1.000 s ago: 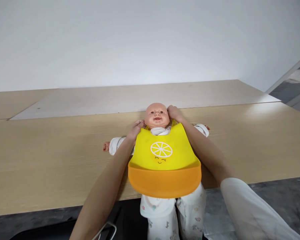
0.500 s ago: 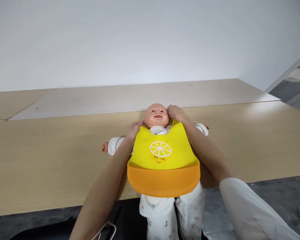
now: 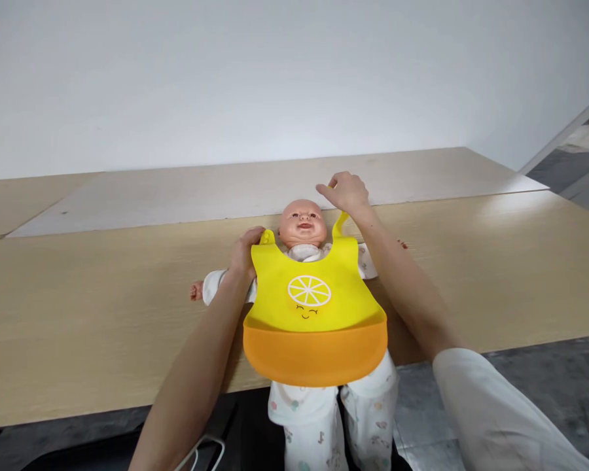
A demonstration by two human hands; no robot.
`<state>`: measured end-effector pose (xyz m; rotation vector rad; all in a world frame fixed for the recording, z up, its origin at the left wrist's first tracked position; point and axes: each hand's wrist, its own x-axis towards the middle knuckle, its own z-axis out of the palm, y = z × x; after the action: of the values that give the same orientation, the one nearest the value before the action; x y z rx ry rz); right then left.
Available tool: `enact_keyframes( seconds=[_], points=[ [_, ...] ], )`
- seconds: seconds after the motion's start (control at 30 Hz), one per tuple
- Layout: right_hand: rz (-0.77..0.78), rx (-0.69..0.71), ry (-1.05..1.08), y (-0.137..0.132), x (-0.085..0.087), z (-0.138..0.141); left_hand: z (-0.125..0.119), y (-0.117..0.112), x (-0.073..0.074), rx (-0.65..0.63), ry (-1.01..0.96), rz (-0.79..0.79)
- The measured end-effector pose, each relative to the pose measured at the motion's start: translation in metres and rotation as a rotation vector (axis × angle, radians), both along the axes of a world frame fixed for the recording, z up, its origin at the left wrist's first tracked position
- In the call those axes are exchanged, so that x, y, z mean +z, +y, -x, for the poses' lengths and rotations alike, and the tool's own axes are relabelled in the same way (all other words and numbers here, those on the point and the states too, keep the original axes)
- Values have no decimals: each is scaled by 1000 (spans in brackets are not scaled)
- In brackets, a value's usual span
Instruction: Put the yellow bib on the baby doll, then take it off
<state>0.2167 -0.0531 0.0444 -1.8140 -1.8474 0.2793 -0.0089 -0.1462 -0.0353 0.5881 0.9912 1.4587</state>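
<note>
A baby doll [image 3: 303, 224] in white patterned clothes lies face up on the table, its legs over the front edge. Across its chest rests a bib [image 3: 310, 268], yellow with a white citrus slice and an orange catch pocket. My left hand [image 3: 245, 254] is closed on the bib's left neck strap, beside the doll's head. Raised above and right of the head, my right hand [image 3: 346, 193] pinches the other neck strap, which stretches upward from the bib. The strap's tip is mostly hidden by my fingers.
The wooden table [image 3: 103, 314] spans the view, with a paler board [image 3: 201, 193] along its back against a white wall [image 3: 275, 78]. A white cable [image 3: 211, 451] hangs near my left forearm. Grey floor [image 3: 544, 386] shows below the front edge.
My right hand has risen from beside the doll's head, pulling the right strap up and away. My left hand has shifted slightly left, and the left strap's end now shows.
</note>
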Motion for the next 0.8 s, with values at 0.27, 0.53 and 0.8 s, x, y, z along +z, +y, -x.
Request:
enact_keyframes(
  seconds=[0.27,0.53,0.8],
  points=[
    [-122,323,242,-34,16,32,-1,-5,4,-63,-123,-112],
    [146,785,492,-46,4,50,2,-6,1,-238,-119,-198],
    [203,981,467,-55,10,51,1,-10,3,-195,-65,-198]
  ],
)
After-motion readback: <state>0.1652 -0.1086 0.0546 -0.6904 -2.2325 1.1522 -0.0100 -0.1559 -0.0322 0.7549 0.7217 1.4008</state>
